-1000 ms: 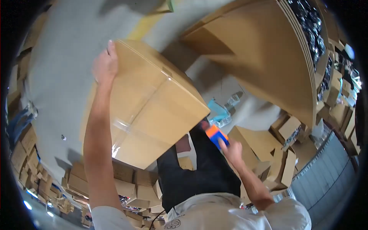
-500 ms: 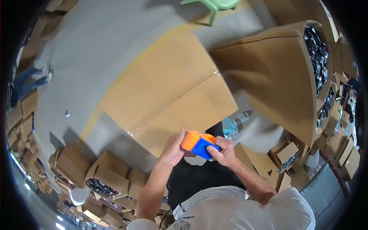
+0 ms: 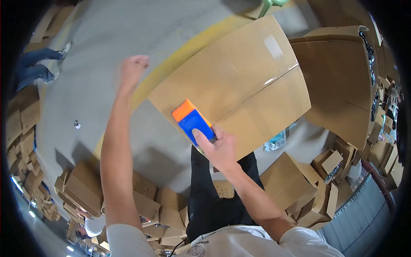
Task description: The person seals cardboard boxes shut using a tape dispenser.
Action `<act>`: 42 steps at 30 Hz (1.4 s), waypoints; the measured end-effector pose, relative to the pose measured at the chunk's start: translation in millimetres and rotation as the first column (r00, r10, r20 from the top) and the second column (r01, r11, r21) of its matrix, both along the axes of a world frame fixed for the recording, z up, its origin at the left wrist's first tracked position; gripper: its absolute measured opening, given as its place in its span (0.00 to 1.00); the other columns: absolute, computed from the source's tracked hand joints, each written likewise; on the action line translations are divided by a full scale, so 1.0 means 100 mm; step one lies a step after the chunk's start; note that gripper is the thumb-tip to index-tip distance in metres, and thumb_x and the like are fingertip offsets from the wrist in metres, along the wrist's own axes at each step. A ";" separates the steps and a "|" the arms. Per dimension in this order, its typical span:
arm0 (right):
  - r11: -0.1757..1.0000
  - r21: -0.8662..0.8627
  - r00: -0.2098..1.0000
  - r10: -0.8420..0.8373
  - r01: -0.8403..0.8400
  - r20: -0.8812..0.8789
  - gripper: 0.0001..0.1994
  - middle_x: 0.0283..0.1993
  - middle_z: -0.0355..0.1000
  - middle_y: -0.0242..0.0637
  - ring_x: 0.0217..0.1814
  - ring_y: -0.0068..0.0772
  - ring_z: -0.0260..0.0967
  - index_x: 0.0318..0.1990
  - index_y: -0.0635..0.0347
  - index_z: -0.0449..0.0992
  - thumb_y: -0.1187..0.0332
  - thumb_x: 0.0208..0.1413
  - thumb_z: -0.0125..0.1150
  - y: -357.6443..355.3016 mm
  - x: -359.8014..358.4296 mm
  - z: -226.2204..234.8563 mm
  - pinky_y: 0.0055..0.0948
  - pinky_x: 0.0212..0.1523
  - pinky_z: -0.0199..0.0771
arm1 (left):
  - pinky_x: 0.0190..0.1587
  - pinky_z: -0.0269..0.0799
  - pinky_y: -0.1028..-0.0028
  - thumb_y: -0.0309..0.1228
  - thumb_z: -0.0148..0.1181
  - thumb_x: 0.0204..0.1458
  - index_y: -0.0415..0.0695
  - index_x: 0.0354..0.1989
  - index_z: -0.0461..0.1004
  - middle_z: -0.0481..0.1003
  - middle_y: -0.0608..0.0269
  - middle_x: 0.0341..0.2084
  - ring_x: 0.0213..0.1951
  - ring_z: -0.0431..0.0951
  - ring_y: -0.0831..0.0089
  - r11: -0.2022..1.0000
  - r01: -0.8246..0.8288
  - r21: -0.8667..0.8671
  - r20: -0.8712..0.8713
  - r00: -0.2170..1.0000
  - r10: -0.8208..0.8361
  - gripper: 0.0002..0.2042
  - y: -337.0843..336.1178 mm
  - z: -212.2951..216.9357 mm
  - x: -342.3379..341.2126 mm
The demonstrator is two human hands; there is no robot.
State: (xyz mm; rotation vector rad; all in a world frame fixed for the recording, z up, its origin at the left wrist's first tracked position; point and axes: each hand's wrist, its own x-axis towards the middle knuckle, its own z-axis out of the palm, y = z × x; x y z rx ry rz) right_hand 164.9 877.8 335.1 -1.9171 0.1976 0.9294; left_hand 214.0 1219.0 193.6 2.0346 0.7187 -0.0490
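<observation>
My right hand is wrapped round a blue and orange tape dispenser, its thumb lying on the blue side. The dispenser is over the near left corner of a large closed cardboard box, its orange end pointing away from me. A seam runs along the box top, with shiny clear tape near its far right end. Out to the left, above the floor, my left hand is closed like a fist and slightly blurred. Whether anything is in its fingers is hidden.
A tall open carton of dark shiny packs stands at right. Smaller cartons lie near right, more cartons near left. A clear plastic container sits by the box. A green stool is at the far edge; another person's legs show left.
My left hand has let go of the tape dispenser and swung far out left. My right hand has carried the dispenser up and left. The box appears farther right in view.
</observation>
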 end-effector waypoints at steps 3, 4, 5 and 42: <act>0.970 -0.237 0.996 0.064 -0.046 0.069 0.22 0.19 0.68 0.38 0.20 0.23 0.65 0.30 0.69 0.75 0.54 0.53 0.69 -0.15 -0.09 -0.39 0.29 0.22 0.65 | 0.40 0.74 0.68 0.42 0.58 0.58 0.38 0.39 0.80 0.79 0.64 0.26 0.34 0.78 0.74 0.917 0.202 -0.342 -0.397 0.854 -0.336 0.17 -0.79 -0.64 0.01; 0.981 -0.187 0.986 0.080 -0.053 0.144 0.22 0.18 0.67 0.38 0.20 0.23 0.64 0.29 0.69 0.74 0.53 0.53 0.69 -0.03 -0.13 -0.32 0.29 0.22 0.65 | 0.40 0.74 0.68 0.42 0.58 0.58 0.38 0.39 0.80 0.79 0.64 0.26 0.34 0.78 0.74 0.929 0.204 -0.309 -0.414 0.850 -0.324 0.17 -0.45 -0.72 -0.10; 0.994 -0.103 0.978 0.064 -0.045 0.199 0.22 0.18 0.67 0.38 0.20 0.22 0.62 0.28 0.69 0.74 0.53 0.53 0.69 0.19 -0.25 -0.17 0.30 0.22 0.64 | 0.42 0.74 0.65 0.44 0.57 0.59 0.39 0.40 0.80 0.80 0.65 0.27 0.36 0.78 0.70 0.987 0.042 -0.158 -0.329 0.940 -0.092 0.18 0.24 -0.63 -0.30; 0.900 -0.128 0.903 -0.427 0.418 -0.052 0.29 0.26 0.77 0.47 0.31 0.35 0.75 0.32 0.68 0.80 0.43 0.53 0.59 -3.81 0.10 -0.63 0.39 0.35 0.72 | 0.68 0.51 0.49 0.29 0.63 0.51 0.37 0.56 0.69 0.65 0.46 0.60 0.65 0.61 0.51 0.153 0.599 0.786 -0.219 0.501 -0.837 0.23 -4.33 2.62 1.80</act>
